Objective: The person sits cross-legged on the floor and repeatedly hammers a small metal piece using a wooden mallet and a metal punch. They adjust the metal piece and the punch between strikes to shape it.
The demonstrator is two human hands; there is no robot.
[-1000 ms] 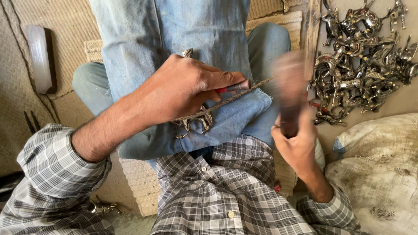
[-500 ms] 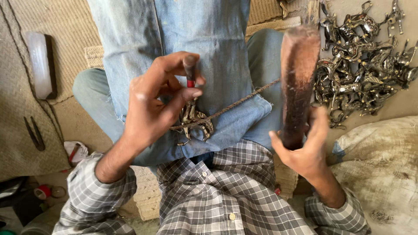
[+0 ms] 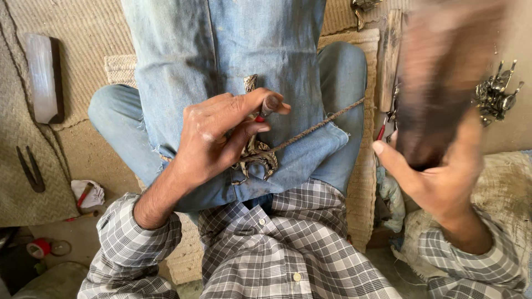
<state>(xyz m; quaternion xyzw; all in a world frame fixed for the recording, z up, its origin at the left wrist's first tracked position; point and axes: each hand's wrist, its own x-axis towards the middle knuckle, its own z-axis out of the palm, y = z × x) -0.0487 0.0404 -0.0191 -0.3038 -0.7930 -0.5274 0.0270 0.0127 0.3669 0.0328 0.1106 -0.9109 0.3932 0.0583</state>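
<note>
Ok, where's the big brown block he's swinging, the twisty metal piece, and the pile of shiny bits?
brown block (image 3: 438, 94), head view, blurred middle.
metal piece (image 3: 256, 160), head view, curled part on the lap.
shiny bits (image 3: 496, 88), head view, pile's middle.

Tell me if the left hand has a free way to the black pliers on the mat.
Probably not at once: the left hand grips a small tool over the lap, though nothing lies between it and the black pliers.

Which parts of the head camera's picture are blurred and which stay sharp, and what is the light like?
Head view: the dark wooden block in the right hand is smeared by motion blur, the hand only slightly; the left hand, its small red-tipped tool, the metal piece and the checked shirt are sharp; light is soft and even, shadows faint, no glare.
</note>
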